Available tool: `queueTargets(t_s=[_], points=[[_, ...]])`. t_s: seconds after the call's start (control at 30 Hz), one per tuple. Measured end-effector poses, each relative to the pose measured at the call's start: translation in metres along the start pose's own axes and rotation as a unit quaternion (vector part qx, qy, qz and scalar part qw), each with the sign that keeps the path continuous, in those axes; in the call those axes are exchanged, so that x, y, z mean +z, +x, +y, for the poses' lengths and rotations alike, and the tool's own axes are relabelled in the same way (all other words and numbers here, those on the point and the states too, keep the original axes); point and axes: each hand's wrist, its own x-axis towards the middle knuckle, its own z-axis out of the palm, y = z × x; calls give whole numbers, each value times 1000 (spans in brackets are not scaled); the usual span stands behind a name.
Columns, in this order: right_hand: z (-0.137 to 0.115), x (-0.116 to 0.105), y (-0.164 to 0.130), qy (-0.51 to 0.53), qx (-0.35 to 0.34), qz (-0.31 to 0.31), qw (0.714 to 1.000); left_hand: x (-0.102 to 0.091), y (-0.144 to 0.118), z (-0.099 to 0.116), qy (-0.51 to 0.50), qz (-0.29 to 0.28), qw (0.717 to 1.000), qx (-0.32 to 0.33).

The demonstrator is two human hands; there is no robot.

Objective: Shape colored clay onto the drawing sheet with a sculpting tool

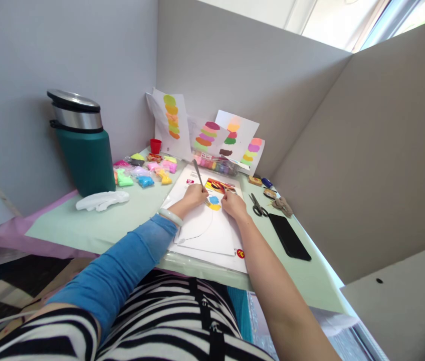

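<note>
My left hand (194, 195) is closed around a metal fork (199, 173), whose handle points up and away. The fork's tines reach down by a yellow patch (215, 206) on the white paper (207, 230). Just above the yellow is a blue patch (213, 199) with an uneven edge. A thin curved drawn line runs from the patches down the sheet. On the right side of the patches, my right hand (234, 203) rests on the paper with its fingers curled together. Whatever those fingers may hold is hidden.
Left stand a green bottle (86, 160), a white tissue (101, 200), bagged coloured clay (145, 181) and a red cup (156, 146). Painted sheets (205, 133) lean at the back. Scissors (258, 205) and a black phone (289, 236) lie right. Grey partitions (242, 65) enclose the table.
</note>
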Motion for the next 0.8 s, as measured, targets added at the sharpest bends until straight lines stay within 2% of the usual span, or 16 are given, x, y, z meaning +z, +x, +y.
queueTargets(t_s=[0.17,0.37,0.53,0.67,0.8], points=[[0,0,0,-3,1,-4,1000,-4,-4,2,-28,-6,999,-28],[0,-1,0,1,6,-7,1000,-2,-4,-1,-27,-19,999,17],[-1,-3,-1,5,7,-11,1000,1,0,-2,-4,0,1000,5],[-1,-4,-2,9,6,-13,1000,-1,-2,-1,-33,0,999,-11],[-1,-4,-2,9,3,-11,1000,-1,-3,-2,-46,-13,999,19]])
